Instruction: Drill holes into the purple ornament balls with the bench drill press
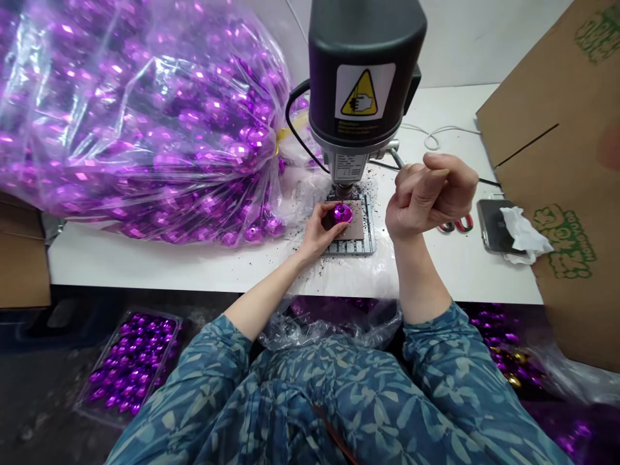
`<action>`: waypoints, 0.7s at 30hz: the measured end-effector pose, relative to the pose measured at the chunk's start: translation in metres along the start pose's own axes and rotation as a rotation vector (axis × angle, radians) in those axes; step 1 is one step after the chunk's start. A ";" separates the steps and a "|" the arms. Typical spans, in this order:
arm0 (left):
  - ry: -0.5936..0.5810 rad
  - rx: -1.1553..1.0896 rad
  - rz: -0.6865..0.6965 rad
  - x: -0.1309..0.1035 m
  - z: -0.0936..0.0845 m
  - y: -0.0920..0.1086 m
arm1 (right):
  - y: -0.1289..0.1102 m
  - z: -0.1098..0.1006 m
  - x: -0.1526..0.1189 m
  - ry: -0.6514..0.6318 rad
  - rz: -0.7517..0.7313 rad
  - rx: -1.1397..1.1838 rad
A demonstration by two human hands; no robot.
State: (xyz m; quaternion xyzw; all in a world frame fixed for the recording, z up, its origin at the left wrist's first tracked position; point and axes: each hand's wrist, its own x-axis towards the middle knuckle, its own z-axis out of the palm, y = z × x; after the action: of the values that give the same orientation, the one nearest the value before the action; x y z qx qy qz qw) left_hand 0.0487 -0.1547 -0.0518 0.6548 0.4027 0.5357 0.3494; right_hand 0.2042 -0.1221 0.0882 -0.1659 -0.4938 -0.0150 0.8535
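Note:
My left hand (320, 229) is pinched around a shiny purple bauble (343, 213), holding it on a small brown board (356, 223) that lies on the slotted metal base (371, 242). Right above the bauble is the chuck (343, 190) of a black-headed drill press (365, 39). At the machine's right side my raised right hand (431, 194) is closed. A metal lever (396, 157) runs from the drill press to its curled fingers, which hide the grip itself. Dark shavings are scattered around the base.
A big clear bag of purple baubles (159, 123) fills the left of the white table (145, 258). Red-handled scissors (462, 225), a phone (496, 226) and crumpled tissue (526, 232) lie right, beside a cardboard box (547, 129). A clear tray of baubles (130, 361) sits low left.

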 end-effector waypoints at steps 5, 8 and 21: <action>0.010 -0.039 -0.031 0.000 0.001 0.002 | -0.012 -0.004 -0.001 -0.098 0.010 0.053; 0.021 -0.063 -0.062 0.002 0.004 0.002 | -0.025 0.010 0.022 -0.069 0.062 0.018; -0.554 0.474 0.060 -0.060 -0.063 0.119 | -0.014 0.047 0.086 -0.198 0.351 0.011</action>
State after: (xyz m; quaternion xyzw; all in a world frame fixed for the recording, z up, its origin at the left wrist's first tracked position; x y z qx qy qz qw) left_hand -0.0007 -0.2589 0.0402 0.8494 0.3862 0.2398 0.2681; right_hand 0.2058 -0.1092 0.1861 -0.2454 -0.5388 0.1528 0.7913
